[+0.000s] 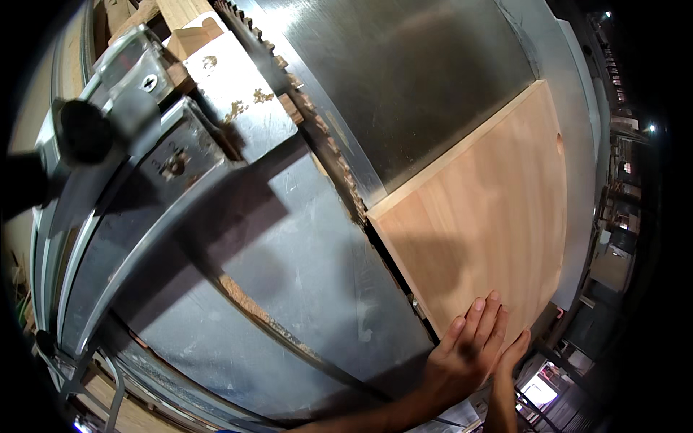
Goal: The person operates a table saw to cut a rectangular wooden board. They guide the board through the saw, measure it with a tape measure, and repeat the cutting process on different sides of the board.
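Observation:
A pale wooden board (480,209) with straight grain lies flat on the metal saw table, at the right. Flat on the top of its near end rests my left hand (468,350), with the fingers stretched out and slightly apart. My right hand (511,353) is close beside it, holding the board's near edge at the right; part of it is hidden behind the left hand. The board's far left corner meets a toothed, sawdust-crusted strip (339,155) along the slot in the table. A small notch shows on the board's right edge.
A metal fence plate (570,166) runs along the board's right side. Beyond the board is bare dark metal (433,79). Left of the slot lie a grey sliding table (317,274), a sawdust-filled groove (253,303) and a clamp-like fixture with a black knob (85,131). Wood offcuts (189,36) sit at the far left.

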A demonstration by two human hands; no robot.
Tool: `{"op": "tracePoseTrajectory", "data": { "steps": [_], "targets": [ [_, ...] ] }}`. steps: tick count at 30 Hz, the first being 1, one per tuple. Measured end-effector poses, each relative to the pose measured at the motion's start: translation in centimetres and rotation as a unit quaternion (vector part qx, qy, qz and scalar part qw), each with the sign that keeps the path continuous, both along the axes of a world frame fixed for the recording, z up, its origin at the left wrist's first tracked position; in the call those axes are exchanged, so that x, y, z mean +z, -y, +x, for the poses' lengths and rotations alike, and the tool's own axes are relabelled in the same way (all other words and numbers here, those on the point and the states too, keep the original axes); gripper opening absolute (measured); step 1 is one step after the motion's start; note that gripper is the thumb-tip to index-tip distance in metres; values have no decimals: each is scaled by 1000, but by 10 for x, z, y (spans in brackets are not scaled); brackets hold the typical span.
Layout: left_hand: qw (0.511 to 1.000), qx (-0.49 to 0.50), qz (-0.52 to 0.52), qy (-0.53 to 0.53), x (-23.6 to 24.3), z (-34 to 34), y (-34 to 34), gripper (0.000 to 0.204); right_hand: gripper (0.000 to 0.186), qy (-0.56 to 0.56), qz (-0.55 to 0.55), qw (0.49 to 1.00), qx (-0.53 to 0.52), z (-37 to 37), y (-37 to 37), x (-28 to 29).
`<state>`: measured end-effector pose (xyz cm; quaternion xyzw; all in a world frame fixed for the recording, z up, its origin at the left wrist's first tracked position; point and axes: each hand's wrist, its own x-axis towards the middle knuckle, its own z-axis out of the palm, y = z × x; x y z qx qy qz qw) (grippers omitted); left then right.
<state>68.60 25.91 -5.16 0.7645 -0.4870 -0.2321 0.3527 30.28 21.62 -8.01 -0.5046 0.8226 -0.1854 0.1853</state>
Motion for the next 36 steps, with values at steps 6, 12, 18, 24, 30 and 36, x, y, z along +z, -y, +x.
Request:
{"op": "tracePoseTrajectory", "data": {
  "steps": [6,12,18,24,30,36],
  "targets": [
    [986,-69,-15,-152,-5,7,-2,50,53,-25,-81,994,-68,5,-5,-14],
    [994,-62,-38,-77,-4,10,-1,49,51,15,-77,994,-82,32,-5,-12],
    [998,-11,5,-60,-2,-5,-3,55,50,178,-37,981,-71,20,2,-2],
    [999,8,-50,-8,-5,-15,-3,52,59,246,-44,954,-166,68,1,8],
    [991,-24,-115,59,17,-4,-8,49,64,21,-9,998,-50,55,-1,24],
    [992,-52,-102,42,86,0,-65,50,57,73,-53,995,-43,20,-98,96]
  ]
}}
